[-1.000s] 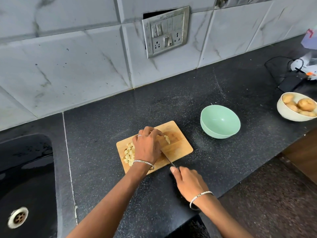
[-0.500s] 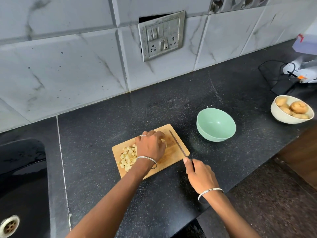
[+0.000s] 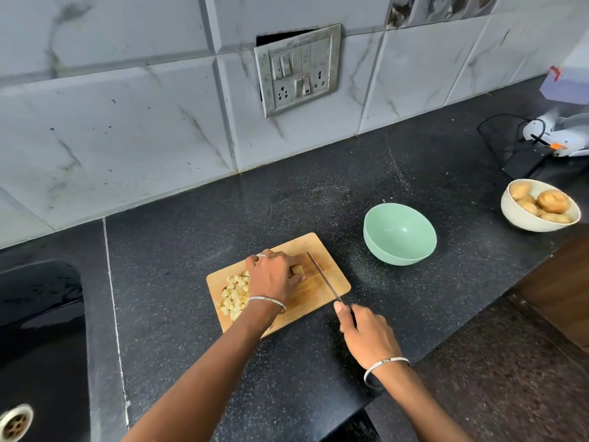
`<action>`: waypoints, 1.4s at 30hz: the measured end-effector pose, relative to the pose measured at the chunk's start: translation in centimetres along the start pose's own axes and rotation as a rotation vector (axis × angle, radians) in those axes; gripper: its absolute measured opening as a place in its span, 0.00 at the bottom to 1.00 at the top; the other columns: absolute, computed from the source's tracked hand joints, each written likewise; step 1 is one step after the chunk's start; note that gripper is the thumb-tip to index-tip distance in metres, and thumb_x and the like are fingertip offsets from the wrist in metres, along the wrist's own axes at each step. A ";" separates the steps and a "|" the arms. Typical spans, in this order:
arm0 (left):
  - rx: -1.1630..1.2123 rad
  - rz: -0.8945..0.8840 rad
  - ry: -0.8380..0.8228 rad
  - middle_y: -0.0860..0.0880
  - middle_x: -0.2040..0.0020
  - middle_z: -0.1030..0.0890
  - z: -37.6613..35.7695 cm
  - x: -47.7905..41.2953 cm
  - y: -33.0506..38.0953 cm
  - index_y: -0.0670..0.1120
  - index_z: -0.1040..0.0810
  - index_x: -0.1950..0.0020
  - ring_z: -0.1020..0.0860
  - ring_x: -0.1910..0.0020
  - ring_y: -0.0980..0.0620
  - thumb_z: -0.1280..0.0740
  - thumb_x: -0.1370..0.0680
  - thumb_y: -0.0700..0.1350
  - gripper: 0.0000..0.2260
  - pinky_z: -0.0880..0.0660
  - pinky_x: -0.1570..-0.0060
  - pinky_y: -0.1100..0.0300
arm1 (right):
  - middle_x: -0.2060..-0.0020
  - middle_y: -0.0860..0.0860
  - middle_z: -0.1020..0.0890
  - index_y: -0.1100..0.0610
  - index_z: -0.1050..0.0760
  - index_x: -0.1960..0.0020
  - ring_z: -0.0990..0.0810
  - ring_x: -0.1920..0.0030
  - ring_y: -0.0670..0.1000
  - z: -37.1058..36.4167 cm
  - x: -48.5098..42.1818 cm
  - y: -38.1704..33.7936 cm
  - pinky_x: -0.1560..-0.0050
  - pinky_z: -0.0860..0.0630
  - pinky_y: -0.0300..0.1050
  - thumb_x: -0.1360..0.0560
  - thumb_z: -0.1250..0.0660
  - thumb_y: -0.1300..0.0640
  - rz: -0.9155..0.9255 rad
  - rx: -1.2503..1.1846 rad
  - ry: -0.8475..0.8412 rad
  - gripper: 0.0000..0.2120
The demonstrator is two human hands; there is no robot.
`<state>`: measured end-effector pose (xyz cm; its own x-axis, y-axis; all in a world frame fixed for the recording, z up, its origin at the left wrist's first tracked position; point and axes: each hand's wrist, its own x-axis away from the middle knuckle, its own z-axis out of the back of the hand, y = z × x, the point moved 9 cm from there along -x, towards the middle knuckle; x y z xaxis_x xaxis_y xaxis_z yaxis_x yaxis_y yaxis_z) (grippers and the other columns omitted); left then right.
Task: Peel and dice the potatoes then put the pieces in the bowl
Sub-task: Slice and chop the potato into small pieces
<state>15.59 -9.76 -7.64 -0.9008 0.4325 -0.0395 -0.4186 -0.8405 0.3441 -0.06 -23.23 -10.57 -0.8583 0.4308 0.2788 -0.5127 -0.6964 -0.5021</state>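
The knife [image 3: 323, 277] had swung right, clear of the left hand [image 3: 274, 275] curled on a potato piece [image 3: 298, 269] on the board [image 3: 306, 301]; the right hand [image 3: 366, 333] gripped its handle

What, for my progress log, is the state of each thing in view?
green bowl: empty.
cream bowl: holds whole unpeeled potatoes.
cutting board: carries a pile of diced potato at its left.
potato piece: not yet diced, held under the left hand.
knife: gripped by the right hand, blade over the board, right of the piece.
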 end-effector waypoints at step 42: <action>0.184 0.192 0.043 0.58 0.58 0.17 0.4 0.4 -2.3 0.55 0.16 0.59 0.30 0.46 0.52 0.24 0.31 0.52 0.04 0.43 0.43 0.49 | 0.46 0.57 0.21 0.55 0.26 0.43 0.22 0.45 0.62 -2.3 -0.6 -3.8 0.50 0.27 0.53 0.18 0.54 0.39 -0.082 0.158 -0.109 0.25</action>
<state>16.25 -7.50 -8.11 -0.9674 0.2534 0.0046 -0.2151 -0.8304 0.5139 2.43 -19.48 -10.73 -0.8066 0.4306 0.4049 -0.5704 -0.7466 -0.3424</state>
